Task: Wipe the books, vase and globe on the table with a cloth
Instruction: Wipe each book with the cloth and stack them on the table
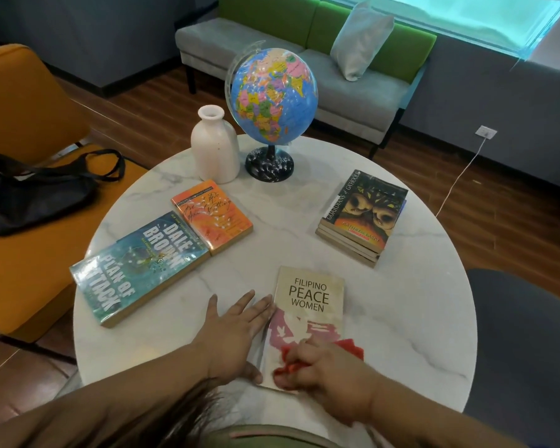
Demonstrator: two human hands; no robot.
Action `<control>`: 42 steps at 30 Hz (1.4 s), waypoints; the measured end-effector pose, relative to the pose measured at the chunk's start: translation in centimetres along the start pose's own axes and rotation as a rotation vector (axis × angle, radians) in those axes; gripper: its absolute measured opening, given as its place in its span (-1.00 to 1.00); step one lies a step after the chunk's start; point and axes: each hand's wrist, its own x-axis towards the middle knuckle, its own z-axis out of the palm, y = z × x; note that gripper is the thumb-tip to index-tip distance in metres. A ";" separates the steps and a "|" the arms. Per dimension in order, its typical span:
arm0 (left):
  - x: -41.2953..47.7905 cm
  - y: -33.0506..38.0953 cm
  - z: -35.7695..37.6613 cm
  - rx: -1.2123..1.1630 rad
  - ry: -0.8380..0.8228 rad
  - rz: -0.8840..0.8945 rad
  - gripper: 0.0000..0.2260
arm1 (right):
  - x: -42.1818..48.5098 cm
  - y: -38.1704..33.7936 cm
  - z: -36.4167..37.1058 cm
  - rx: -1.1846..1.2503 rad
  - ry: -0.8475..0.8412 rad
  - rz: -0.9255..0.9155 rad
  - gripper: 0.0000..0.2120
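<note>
Marble-patterned and round, the white table (304, 221) fills the head view, with wood flooring around it. Near its front rim lies a beige book (311, 295) titled "Filipino Peace Women", long side running away from the person.

The right hand (324, 373) sits on the lower half of that book's cover, fingers curled round a bunched red cloth (349, 347) and pressing it onto the cover; part of the cloth sticks out to the right of the hand. The left hand (230, 331) lies flat on the table just left of the beige book, fingers straight and spread, fingertips touching the book's left edge and the thumb by its near left corner.

Left of the beige book, and apart from it, a teal book (139, 266) reaches the table's left rim, with an orange book (212, 216) touching its far end. Beyond the beige book and to the right stands a stack of books (364, 218). Far beyond it, near the back rim, a white vase (214, 147) and a globe (272, 95) stand just beside each other.

Bare marble lies between the beige book and the stack, and to the book's right out to the rim. Off the table to the left, a black bag (29, 192) rests on an orange chair (20, 101).
</note>
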 end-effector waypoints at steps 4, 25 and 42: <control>0.1 0.0 -0.4 0.037 -0.007 0.016 0.03 | 0.2 1.9 -1.0 0.018 0.202 0.285 -0.65; 0.4 -0.2 0.0 0.014 -0.010 0.023 0.05 | -4.5 0.1 1.2 -0.158 0.070 0.106 -0.67; -0.3 0.8 -0.3 -0.035 0.093 -0.103 -0.02 | 2.1 -1.4 -0.8 -0.164 0.005 0.208 -0.58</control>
